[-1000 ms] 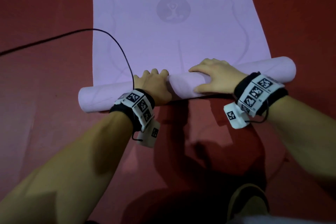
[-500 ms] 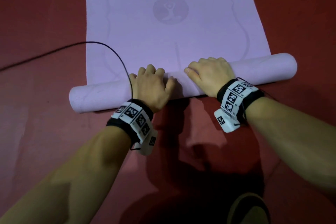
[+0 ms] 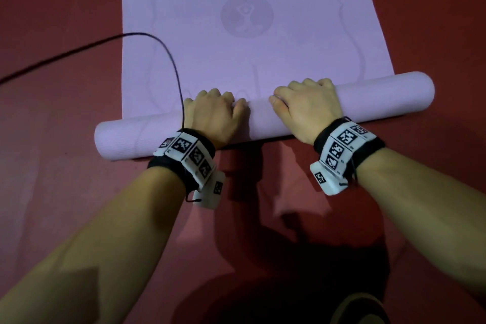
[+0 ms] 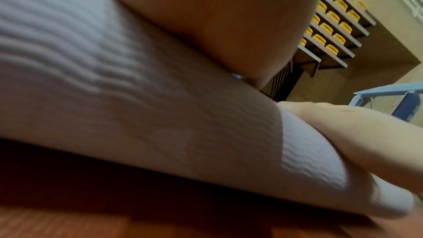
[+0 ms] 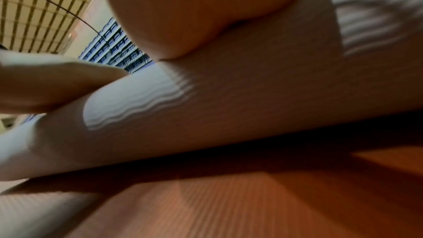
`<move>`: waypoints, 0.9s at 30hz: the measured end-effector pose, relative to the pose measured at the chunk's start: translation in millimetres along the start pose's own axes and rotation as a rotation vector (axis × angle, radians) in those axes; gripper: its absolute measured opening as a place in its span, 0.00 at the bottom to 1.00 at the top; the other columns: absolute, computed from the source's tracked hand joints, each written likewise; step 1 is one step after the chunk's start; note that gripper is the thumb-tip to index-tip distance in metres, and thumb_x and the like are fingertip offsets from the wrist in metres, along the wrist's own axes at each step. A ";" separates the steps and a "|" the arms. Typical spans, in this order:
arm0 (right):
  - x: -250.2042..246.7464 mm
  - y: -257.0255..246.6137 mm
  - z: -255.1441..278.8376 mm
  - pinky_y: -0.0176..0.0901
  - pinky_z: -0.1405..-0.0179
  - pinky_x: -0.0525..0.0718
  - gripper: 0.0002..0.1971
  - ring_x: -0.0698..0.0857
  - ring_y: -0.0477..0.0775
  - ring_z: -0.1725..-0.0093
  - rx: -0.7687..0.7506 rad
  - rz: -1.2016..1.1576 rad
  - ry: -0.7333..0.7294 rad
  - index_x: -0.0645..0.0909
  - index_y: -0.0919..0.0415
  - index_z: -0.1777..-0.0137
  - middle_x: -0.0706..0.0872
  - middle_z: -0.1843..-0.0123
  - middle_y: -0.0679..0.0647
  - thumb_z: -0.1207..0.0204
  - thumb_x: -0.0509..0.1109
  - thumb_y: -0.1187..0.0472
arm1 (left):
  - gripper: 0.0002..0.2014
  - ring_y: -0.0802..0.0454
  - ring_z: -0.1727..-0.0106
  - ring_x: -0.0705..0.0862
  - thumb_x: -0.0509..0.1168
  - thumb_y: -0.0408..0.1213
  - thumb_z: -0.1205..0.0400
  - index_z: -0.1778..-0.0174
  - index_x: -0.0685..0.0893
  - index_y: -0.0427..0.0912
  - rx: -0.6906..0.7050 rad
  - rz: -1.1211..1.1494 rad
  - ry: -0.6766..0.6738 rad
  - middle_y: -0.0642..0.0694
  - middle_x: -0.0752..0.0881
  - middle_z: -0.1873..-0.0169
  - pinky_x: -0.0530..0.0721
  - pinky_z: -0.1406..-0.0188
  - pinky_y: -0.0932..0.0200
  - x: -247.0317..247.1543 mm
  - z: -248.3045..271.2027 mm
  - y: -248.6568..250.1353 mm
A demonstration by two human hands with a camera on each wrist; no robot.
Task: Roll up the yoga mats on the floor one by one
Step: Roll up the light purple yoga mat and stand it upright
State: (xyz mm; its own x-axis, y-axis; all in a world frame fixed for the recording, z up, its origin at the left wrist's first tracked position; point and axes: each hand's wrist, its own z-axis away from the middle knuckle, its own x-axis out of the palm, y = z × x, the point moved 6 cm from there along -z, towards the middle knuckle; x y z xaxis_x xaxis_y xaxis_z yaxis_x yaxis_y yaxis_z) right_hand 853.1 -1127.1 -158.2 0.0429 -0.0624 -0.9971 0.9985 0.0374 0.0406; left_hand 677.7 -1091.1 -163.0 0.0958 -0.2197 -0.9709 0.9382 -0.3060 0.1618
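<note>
A pale purple yoga mat lies on the red floor, its near end wound into a roll (image 3: 389, 95) that runs across the head view. The flat part (image 3: 200, 42) stretches away, with a round figure logo on it. My left hand (image 3: 214, 116) and right hand (image 3: 306, 108) sit side by side on top of the roll's middle, fingers curled over its far side, thumbs pointing toward each other. In the wrist views each palm (image 4: 217, 15) (image 5: 183, 6) presses on the ribbed roll (image 4: 160, 115) (image 5: 228, 106).
A black cable (image 3: 147, 35) runs from the left over the mat's left edge to my left wrist band. Red floor (image 3: 52, 192) surrounds the mat. A dark shoe tip (image 3: 360, 310) shows at the bottom edge. Tiered yellow seats (image 4: 332, 24) stand far off.
The roll has moved forward along the mat. My right hand went from lying spread along the roll to curling over its top; the left hand also shifted further over it.
</note>
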 end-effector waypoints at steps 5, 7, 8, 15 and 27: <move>7.3 4.9 -24.7 0.56 0.46 0.71 0.26 0.85 0.63 0.48 0.009 -0.057 -0.118 0.85 0.50 0.43 0.90 0.49 0.55 0.14 0.47 0.41 | 0.24 0.38 0.51 0.79 0.49 0.58 0.17 0.52 0.84 0.45 0.023 -0.045 0.154 0.42 0.83 0.56 0.68 0.52 0.44 -0.6 8.5 7.6; 5.1 7.7 -22.8 0.57 0.43 0.71 0.22 0.85 0.63 0.45 0.015 -0.145 -0.074 0.83 0.48 0.37 0.90 0.48 0.55 0.15 0.51 0.40 | 0.24 0.38 0.52 0.80 0.49 0.58 0.18 0.54 0.84 0.45 0.018 -0.037 0.174 0.41 0.83 0.58 0.68 0.52 0.44 -0.1 5.5 5.9; 2.7 8.8 -18.5 0.58 0.40 0.70 0.22 0.85 0.63 0.44 0.011 -0.173 -0.032 0.82 0.48 0.35 0.90 0.47 0.55 0.16 0.52 0.41 | 0.24 0.38 0.52 0.80 0.48 0.58 0.18 0.54 0.84 0.45 0.011 -0.038 0.166 0.41 0.83 0.59 0.69 0.52 0.44 -0.3 2.5 4.9; 1.2 9.9 -2.0 0.62 0.34 0.68 0.22 0.82 0.62 0.44 0.035 -0.119 0.112 0.83 0.51 0.39 0.87 0.46 0.52 0.17 0.51 0.44 | 0.32 0.35 0.49 0.82 0.41 0.59 0.22 0.54 0.86 0.43 -0.011 0.024 0.061 0.38 0.87 0.55 0.76 0.46 0.42 -4.1 -24.2 0.6; -2.3 17.2 -34.7 0.59 0.36 0.67 0.24 0.82 0.61 0.42 0.024 -0.149 0.094 0.85 0.50 0.40 0.86 0.44 0.54 0.17 0.50 0.41 | 0.32 0.36 0.50 0.80 0.41 0.58 0.22 0.55 0.87 0.41 -0.032 -0.010 0.157 0.38 0.86 0.57 0.72 0.49 0.43 -8.3 -35.5 2.9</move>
State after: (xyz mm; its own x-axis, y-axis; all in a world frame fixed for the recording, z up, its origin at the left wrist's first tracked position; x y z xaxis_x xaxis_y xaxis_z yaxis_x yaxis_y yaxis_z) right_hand 869.0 -1091.7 -157.4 -0.1084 0.0281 -0.9937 0.9941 0.0112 -0.1081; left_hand 691.4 -1057.2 -160.8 0.1350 -0.0687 -0.9885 0.9491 -0.2775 0.1489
